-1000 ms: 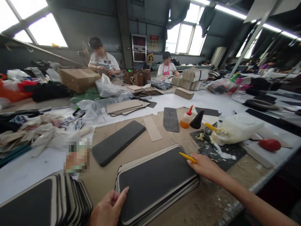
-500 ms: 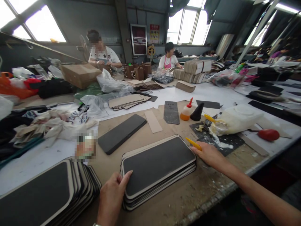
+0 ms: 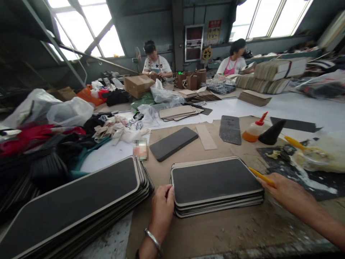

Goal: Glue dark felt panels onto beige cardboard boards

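A stack of black panels with tan borders lies on brown cardboard in front of me. My left hand is curled against the stack's left end, fingers bent on its edge. My right hand rests at the stack's right end and grips a yellow tool that points toward the top panel. A larger fanned pile of the same panels lies at the lower left.
A single dark panel, a tan strip, a grey piece, an orange glue bottle and a black cone lie beyond. A glue-smeared mat is at right. Cloth and bags crowd the left. Two people work at the far end.
The view has swung left and the stack now lies squarer to me. My left hand has curled onto the stack's left end. My right hand stays at the right end with the yellow tool.
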